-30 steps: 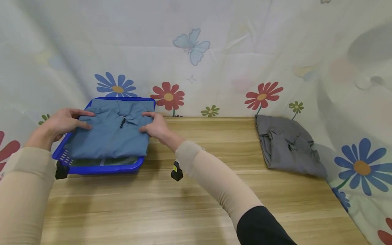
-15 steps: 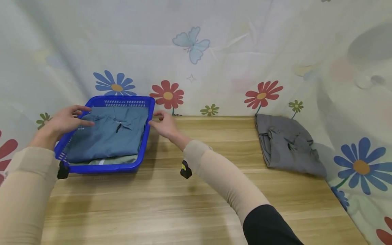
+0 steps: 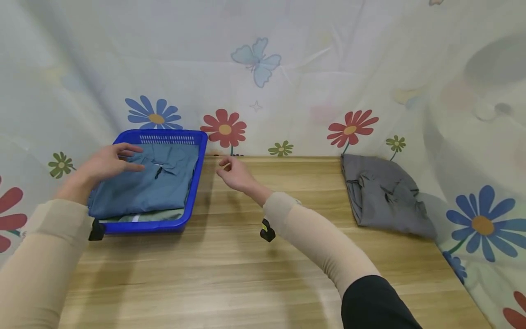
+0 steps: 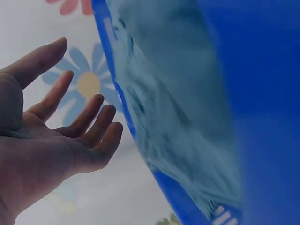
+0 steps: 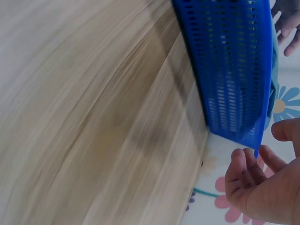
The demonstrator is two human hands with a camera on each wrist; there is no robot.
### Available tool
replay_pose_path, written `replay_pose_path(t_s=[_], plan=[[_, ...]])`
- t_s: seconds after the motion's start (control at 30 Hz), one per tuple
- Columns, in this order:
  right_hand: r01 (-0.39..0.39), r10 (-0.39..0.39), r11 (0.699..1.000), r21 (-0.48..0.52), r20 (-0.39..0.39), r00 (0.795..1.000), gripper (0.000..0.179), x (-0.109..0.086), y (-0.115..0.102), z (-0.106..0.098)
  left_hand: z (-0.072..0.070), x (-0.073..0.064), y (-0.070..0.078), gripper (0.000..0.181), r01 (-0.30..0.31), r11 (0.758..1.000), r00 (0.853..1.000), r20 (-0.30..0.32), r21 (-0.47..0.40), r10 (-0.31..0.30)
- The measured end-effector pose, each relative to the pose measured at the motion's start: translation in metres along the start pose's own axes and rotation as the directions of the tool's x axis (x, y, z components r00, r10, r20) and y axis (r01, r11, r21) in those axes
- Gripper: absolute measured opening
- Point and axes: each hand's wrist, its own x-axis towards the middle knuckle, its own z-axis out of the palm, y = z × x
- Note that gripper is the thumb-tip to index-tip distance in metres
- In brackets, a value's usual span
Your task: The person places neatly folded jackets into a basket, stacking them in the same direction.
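A folded blue shirt (image 3: 164,192) with a small black tag lies inside a blue plastic basket (image 3: 186,217), on top of a paler green folded garment (image 3: 162,214). My left hand (image 3: 108,162) hovers over the basket's left side, fingers relaxed and apart from the shirt; the left wrist view shows the same hand (image 4: 70,126) with nothing in it. To the right of the basket, my right hand (image 3: 236,174) is in the air with loosely curved fingers, holding nothing. In the right wrist view, that hand (image 5: 267,187) appears near the basket's perforated side (image 5: 229,70).
A folded grey garment (image 3: 386,196) lies at the table's back right. The wood-grain table (image 3: 246,274) meets a flower-printed curtain (image 3: 304,100) along its back edge. Black wrist devices (image 3: 267,230) hang below the sleeves.
The blue shirt, held by both hands above the basket, went down into it and was let go. My right hand then drew away to the right; my left hand shifted slightly right.
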Motion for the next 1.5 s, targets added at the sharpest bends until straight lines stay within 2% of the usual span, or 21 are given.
replay_pose_path(t_s=[0.1,0.23,0.5,0.73,0.97,1.1,1.3,1.5], plan=[[0.035,-0.034,0.998,-0.052,0.023,0.999,0.031,-0.006,0.009,-0.010,0.009,-0.001,0.013,0.069,-0.041,0.999,0.999,0.009,-0.002,0.041],[0.041,-0.036,0.994,-0.101,0.049,0.998,0.029,-0.016,0.020,-0.020,0.020,-0.002,0.029,0.064,-0.078,0.997,0.997,0.024,0.001,0.078],[0.055,-0.046,0.982,-0.183,0.051,0.998,0.025,-0.032,0.041,-0.033,0.043,-0.003,0.047,0.063,-0.101,0.995,0.993,0.061,-0.001,0.100],[0.077,-0.067,0.975,-0.208,0.054,0.996,0.019,-0.049,0.054,-0.044,0.057,-0.008,0.064,0.059,-0.147,0.988,0.985,0.096,0.035,0.143],[0.062,-0.054,0.967,-0.249,0.039,0.998,0.019,-0.062,0.064,-0.056,0.077,-0.020,0.088,0.051,-0.236,0.969,0.969,0.093,0.073,0.229],[0.066,-0.064,0.960,-0.270,0.015,0.998,0.021,-0.066,0.070,-0.063,0.091,-0.027,0.098,0.048,-0.270,0.962,0.960,0.086,0.036,0.266],[0.067,-0.074,0.959,-0.276,-0.016,0.997,0.024,-0.082,0.082,-0.081,0.113,-0.033,0.104,0.042,-0.336,0.942,0.940,0.062,-0.015,0.336],[0.038,-0.070,0.963,-0.268,-0.109,0.992,0.023,-0.097,0.099,-0.106,0.136,-0.034,0.111,0.038,-0.395,0.913,0.913,0.067,-0.101,0.403]])
